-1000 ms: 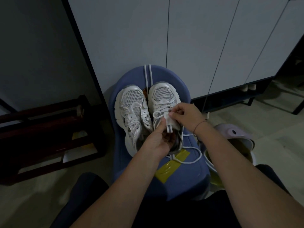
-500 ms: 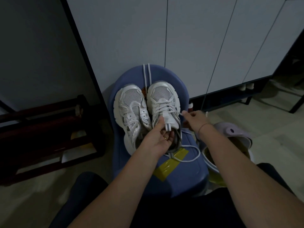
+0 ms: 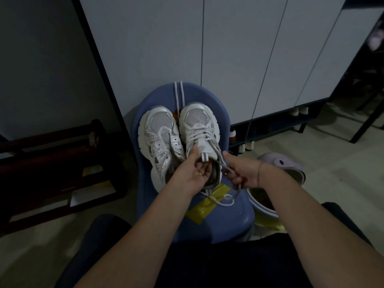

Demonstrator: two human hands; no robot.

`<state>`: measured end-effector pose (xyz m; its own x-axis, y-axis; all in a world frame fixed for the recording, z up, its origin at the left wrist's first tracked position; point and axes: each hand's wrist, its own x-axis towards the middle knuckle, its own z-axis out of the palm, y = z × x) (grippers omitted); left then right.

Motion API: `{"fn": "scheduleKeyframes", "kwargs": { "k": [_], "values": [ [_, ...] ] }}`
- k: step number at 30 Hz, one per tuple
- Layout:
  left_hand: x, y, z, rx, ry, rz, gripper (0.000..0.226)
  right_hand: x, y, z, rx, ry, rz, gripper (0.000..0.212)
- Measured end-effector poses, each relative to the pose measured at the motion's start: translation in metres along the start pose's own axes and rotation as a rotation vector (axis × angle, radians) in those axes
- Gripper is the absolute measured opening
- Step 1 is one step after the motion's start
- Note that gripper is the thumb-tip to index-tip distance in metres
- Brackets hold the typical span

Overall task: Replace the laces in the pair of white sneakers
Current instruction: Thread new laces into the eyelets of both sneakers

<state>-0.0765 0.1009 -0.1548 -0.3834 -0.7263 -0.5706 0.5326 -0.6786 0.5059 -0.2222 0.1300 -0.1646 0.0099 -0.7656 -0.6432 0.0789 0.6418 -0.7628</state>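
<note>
Head view, looking down into a dim room. Across the back, tall pale cabinet doors (image 3: 239, 48); at left, a dark wooden rack (image 3: 52, 163) standing on pale floor (image 3: 342, 173). In the middle, a blue chair (image 3: 234, 217), rounded back against the cabinet. On its seat, side by side and touching, toes pointing away, two white mesh sneakers: the unlaced sneaker (image 3: 158, 134) at left with bare eyelets, the laced sneaker (image 3: 197, 121) at right. Left hand (image 3: 191, 175) gripping the laced sneaker's tongue, thumb on top, fingers curled inside the opening. Right hand (image 3: 243, 173) just beside that shoe's heel, clenched round a white lace (image 3: 220, 161) running from the upper eyelets, loose end trailing onto the seat across a yellow packet (image 3: 204, 208). Spare laces (image 3: 182, 94) draped over the chair back, passing between the toes. Lilac clog (image 3: 280, 163) on the floor beyond the right wrist.
</note>
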Motion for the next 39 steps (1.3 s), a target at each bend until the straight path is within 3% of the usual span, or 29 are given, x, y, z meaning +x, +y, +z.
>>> {"fn": "scheduleKeyframes", "kwargs": {
  "k": [5, 10, 13, 17, 20, 22, 24, 26, 27, 29, 32, 35, 39],
  "values": [
    [-0.012, -0.004, -0.001, 0.188, -0.047, -0.082, 0.037, -0.033, -0.029, -0.008, 0.262, -0.208, -0.276, 0.033],
    [-0.029, -0.006, 0.007, 0.432, -0.316, -0.067, 0.051, -0.042, -0.041, 0.010, 0.556, -0.382, -0.414, 0.021],
    [-0.036, -0.009, 0.011, 0.548, -0.420, -0.021, 0.051, -0.039, -0.043, 0.017, 0.645, -0.349, -0.493, 0.024],
    [-0.035, -0.001, 0.007, 0.555, -0.408, 0.055, 0.029, -0.038, -0.050, 0.014, 0.734, -0.221, -0.604, 0.029],
    [-0.031, 0.014, 0.003, 0.543, -0.401, 0.131, 0.026, -0.037, -0.052, 0.009, 0.751, -0.112, -0.609, 0.030],
    [-0.029, 0.025, 0.000, 0.551, -0.380, 0.199, 0.029, -0.037, -0.051, 0.009, 0.581, 0.058, -0.547, 0.032],
    [-0.028, 0.033, -0.004, 0.619, -0.365, 0.273, 0.032, -0.033, -0.048, 0.003, 0.104, 0.407, -0.521, 0.032],
    [-0.028, 0.037, -0.008, 0.749, -0.355, 0.341, 0.032, -0.031, -0.045, -0.002, -0.311, 0.697, -0.629, 0.024],
    [-0.029, 0.038, -0.009, 0.818, -0.353, 0.368, 0.031, -0.032, -0.045, -0.001, -0.387, 0.717, -0.726, 0.019],
    [-0.029, 0.035, -0.008, 0.908, -0.364, 0.402, 0.031, -0.040, -0.047, 0.007, -0.406, 0.498, -0.863, 0.014],
    [-0.029, 0.033, -0.006, 0.910, -0.374, 0.413, 0.030, -0.045, -0.045, 0.019, -0.604, 0.221, -0.838, 0.017],
    [-0.028, 0.038, -0.008, 0.883, -0.376, 0.422, 0.030, -0.042, -0.044, 0.016, -0.702, 0.357, -0.894, 0.017],
    [-0.022, 0.050, -0.015, 0.781, -0.314, 0.418, 0.029, -0.031, -0.051, -0.018, -0.467, 0.850, -0.840, 0.025]
  ]
}}
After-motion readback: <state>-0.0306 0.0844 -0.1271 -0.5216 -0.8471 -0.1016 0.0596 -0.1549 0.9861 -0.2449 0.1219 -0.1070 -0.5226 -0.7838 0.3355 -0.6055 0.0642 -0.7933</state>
